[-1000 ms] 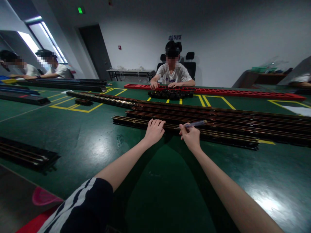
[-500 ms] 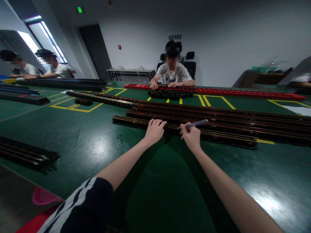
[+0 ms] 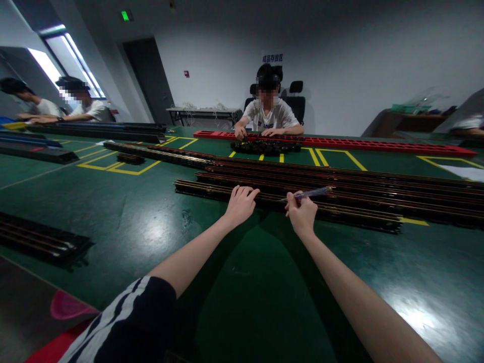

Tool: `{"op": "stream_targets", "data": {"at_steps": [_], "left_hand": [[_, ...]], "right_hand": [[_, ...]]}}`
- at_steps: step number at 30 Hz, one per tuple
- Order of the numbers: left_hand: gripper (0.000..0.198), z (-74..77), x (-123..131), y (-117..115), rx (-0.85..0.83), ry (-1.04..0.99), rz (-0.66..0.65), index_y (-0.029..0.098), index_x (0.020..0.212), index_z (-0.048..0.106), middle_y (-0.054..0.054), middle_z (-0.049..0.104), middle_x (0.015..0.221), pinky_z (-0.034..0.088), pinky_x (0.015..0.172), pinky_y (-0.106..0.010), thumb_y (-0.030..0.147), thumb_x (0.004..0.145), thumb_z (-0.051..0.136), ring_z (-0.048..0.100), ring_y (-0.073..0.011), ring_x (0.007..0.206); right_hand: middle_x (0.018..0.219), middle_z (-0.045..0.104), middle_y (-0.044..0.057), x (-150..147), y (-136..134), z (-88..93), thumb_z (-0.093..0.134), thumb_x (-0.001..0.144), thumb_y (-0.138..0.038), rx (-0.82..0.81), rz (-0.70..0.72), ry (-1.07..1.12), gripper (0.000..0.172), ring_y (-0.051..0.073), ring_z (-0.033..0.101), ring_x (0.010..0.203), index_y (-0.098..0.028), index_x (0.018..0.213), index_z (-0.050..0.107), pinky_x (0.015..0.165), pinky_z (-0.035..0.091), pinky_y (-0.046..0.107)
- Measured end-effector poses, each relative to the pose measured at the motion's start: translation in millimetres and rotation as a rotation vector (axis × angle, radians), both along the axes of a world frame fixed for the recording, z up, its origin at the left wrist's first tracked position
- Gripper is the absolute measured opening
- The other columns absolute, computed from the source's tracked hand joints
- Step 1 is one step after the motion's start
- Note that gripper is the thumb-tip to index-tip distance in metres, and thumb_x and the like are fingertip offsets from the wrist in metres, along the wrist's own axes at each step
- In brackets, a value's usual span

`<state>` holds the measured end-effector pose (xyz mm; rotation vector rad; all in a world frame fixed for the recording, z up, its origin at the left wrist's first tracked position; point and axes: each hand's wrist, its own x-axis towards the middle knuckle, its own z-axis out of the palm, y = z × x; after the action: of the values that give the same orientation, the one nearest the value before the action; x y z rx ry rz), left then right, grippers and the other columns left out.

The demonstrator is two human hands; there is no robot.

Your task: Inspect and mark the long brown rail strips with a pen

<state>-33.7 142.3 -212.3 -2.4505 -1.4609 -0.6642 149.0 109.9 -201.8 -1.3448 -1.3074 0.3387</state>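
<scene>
A long black rail with brass-coloured strips (image 3: 212, 190) lies crosswise in front of me on the green table. My left hand (image 3: 241, 204) rests on its near edge, fingers stretched out and flat. To the right, my right hand (image 3: 303, 214) is closed around a slim screwdriver (image 3: 314, 192) with a translucent purplish handle. Its thin shaft points left, with the tip close over the rail; whether it touches cannot be made out. Directly behind lie several similar black rails with coppery strips (image 3: 363, 184), side by side.
Across the table (image 3: 124, 212), a co-worker (image 3: 270, 118) handles a heap of small black parts (image 3: 264, 146) before a long red slotted frame (image 3: 378, 144). More black rails (image 3: 38, 237) lie at left. Two people sit far left. A pink basket (image 3: 70, 306) is below the table edge.
My right hand has shifted slightly to the right along the rail, carrying the screwdriver. My left hand stays where it was.
</scene>
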Motion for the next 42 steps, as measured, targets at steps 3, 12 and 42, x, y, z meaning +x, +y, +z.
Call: {"op": "stream_targets", "data": {"at_steps": [3,12,42], "left_hand": [[0.041,-0.1,0.0,0.0,-0.006,-0.002,0.002,0.020,0.125,0.056,-0.008,0.062,0.118,0.030,0.112,-0.045,0.012,0.089,0.039,0.053,-0.0214,0.117],[0.041,0.7,0.6,-0.3,-0.004,0.005,0.006,0.019,0.125,0.056,-0.008,0.063,0.117,0.029,0.111,-0.044,0.013,0.089,0.038,0.053,-0.0213,0.115],[0.042,0.6,-0.3,-0.4,0.005,-0.001,0.000,0.021,0.124,0.056,-0.007,0.063,0.118,0.031,0.110,-0.044,0.012,0.088,0.038,0.053,-0.0214,0.116]], "right_hand": [[0.050,0.061,0.004,0.5,-0.7,0.7,0.048,0.080,-0.067,0.011,0.012,-0.004,0.047,0.018,0.056,0.037,-0.023,0.063,0.048,0.043,0.046,0.029],[0.050,0.059,0.003,0.5,-0.2,1.7,0.050,0.079,-0.066,-0.001,0.055,0.016,0.047,0.016,0.055,0.036,-0.022,0.063,0.048,0.041,0.045,0.027],[0.058,0.061,0.002,0.8,2.2,1.3,0.048,0.080,-0.068,0.010,0.220,-0.023,0.047,0.015,0.056,0.040,-0.021,0.076,0.047,0.041,0.046,0.026]]}}
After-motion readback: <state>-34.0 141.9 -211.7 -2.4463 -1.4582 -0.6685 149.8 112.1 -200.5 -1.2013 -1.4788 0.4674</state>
